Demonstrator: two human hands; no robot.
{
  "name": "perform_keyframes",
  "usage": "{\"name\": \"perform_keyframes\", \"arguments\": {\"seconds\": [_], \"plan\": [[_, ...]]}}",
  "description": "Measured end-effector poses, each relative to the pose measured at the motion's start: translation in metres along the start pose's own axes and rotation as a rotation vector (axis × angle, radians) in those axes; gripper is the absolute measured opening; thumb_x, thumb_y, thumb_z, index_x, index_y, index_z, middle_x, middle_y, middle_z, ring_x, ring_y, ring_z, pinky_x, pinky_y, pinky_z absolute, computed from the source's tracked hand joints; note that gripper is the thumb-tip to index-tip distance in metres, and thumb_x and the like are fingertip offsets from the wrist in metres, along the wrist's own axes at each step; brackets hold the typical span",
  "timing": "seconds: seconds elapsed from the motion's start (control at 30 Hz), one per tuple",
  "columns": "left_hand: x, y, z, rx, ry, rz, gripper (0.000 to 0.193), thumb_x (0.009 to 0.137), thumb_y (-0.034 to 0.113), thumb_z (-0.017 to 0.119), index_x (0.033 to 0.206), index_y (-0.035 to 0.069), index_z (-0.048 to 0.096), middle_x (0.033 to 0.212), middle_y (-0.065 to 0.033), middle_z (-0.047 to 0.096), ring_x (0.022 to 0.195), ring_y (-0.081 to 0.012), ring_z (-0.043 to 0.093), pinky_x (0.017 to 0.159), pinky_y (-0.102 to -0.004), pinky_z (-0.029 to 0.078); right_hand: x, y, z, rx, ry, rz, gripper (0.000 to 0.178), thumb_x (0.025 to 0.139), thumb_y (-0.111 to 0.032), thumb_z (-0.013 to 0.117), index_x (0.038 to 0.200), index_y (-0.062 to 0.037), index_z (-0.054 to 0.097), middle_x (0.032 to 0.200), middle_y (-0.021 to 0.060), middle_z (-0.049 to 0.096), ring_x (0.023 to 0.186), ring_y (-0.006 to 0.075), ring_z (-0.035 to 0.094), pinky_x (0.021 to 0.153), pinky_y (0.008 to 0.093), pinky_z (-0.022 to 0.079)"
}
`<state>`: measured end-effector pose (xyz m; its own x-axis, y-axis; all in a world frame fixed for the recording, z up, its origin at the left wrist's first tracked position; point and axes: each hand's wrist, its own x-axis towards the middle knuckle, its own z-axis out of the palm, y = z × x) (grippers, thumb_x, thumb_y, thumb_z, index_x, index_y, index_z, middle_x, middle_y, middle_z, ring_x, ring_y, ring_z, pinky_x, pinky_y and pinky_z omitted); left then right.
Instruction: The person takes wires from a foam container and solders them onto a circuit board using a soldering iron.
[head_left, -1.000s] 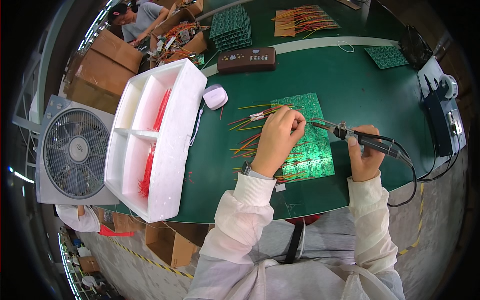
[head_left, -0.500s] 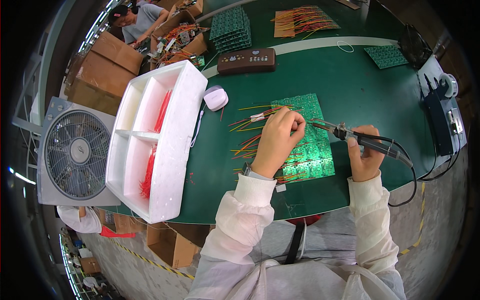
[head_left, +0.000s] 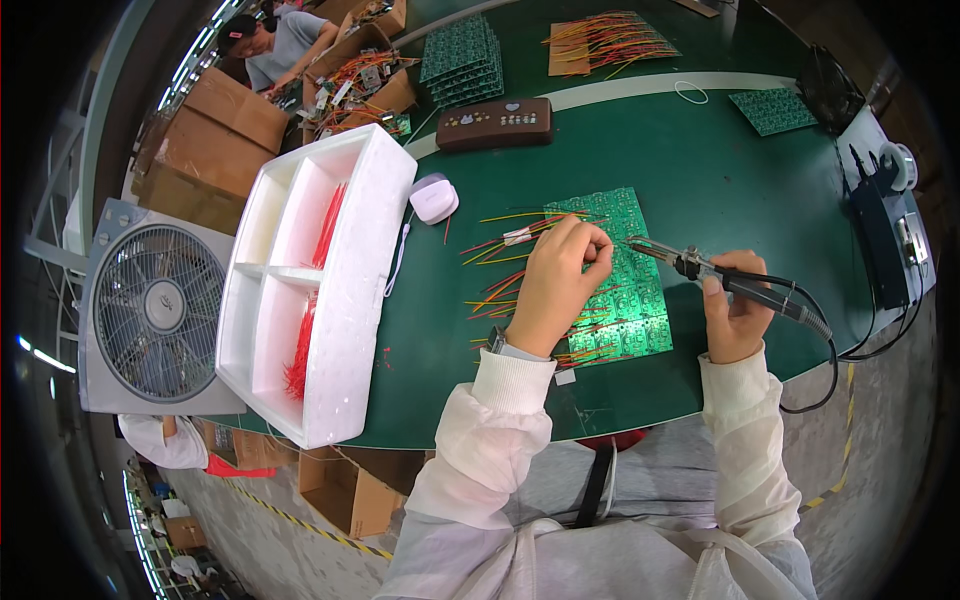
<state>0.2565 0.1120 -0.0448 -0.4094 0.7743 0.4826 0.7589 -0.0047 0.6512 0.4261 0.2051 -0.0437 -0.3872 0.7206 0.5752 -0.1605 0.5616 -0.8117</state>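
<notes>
A green sheet of circuit boards (head_left: 640,290) lies on the green table in front of me. Thin red and yellow wires (head_left: 497,290) stick out from its left side. My left hand (head_left: 562,280) rests over the sheet, thumb and forefinger pinched together; whatever sits between the tips is too small to make out. In my right hand (head_left: 738,310) is a soldering iron (head_left: 765,292) with a metal fitting near its front. Its tip points left, over the sheet, a short way from my left fingertips. A small white piece (head_left: 517,237) lies on the wires.
A white foam box (head_left: 345,330) with red wires stands left, beside a grey fan (head_left: 165,305). Behind are a brown case (head_left: 493,125), stacked boards (head_left: 460,62) and wired boards (head_left: 610,45). A soldering station (head_left: 885,225) stands right. Another person (head_left: 285,50) works far left.
The soldering iron's tip has shifted slightly to the right, a little away from my left fingertips. My left hand keeps its pinch over the sheet. The whole view has shifted slightly.
</notes>
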Motion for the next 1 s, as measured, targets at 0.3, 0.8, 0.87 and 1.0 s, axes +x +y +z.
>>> {"name": "perform_keyframes", "arguments": {"seconds": [0.3, 0.8, 0.87, 1.0], "plan": [[0.004, 0.008, -0.019, 0.149, 0.018, 0.132, 0.009, 0.07, 0.001, 0.062, 0.075, 0.003, 0.055, 0.068, -0.0048, 0.05, 0.057, -0.0153, 0.048, 0.051, -0.0261, 0.039, 0.002, -0.001, 0.001, -0.003, 0.053, 0.0, 0.018, 0.072, -0.007, 0.057, 0.086, 0.0013, 0.05, 0.077, 0.0079, 0.05, 0.071, 0.0151, 0.047, 0.067, 0.026, 0.039], [-0.098, -0.03, -0.329, 0.839, 0.587, -0.437, 0.01, 0.08, 0.01, 0.055, 0.085, 0.002, 0.059, 0.069, -0.002, 0.056, 0.061, -0.0106, 0.048, 0.058, -0.024, 0.039, -0.003, 0.009, -0.002, 0.02, 0.146, 0.051, 0.017, 0.074, -0.006, 0.057, 0.088, 0.0009, 0.05, 0.082, 0.0064, 0.049, 0.076, 0.0142, 0.045, 0.073, 0.0255, 0.037], [-0.133, -0.097, -0.387, 0.927, 0.431, -0.517, 0.014, 0.077, 0.01, 0.056, 0.087, -0.001, 0.058, 0.078, -0.0099, 0.061, 0.067, -0.0182, 0.057, 0.061, -0.0291, 0.044, -0.001, 0.005, 0.0, 0.062, 0.144, 0.061, 0.017, 0.074, -0.007, 0.056, 0.088, 0.0009, 0.05, 0.082, 0.0062, 0.049, 0.077, 0.0139, 0.046, 0.073, 0.0252, 0.037], [-0.175, -0.171, -0.417, 0.609, 0.159, -0.649, 0.021, 0.074, 0.007, 0.057, 0.093, -0.002, 0.058, 0.085, -0.0161, 0.062, 0.075, -0.0232, 0.06, 0.067, -0.0305, 0.046, -0.002, 0.009, 0.003, 0.037, 0.154, 0.075, 0.018, 0.076, -0.009, 0.057, 0.089, 0.0006, 0.051, 0.082, 0.0055, 0.049, 0.077, 0.0129, 0.046, 0.074, 0.0245, 0.036]]}}
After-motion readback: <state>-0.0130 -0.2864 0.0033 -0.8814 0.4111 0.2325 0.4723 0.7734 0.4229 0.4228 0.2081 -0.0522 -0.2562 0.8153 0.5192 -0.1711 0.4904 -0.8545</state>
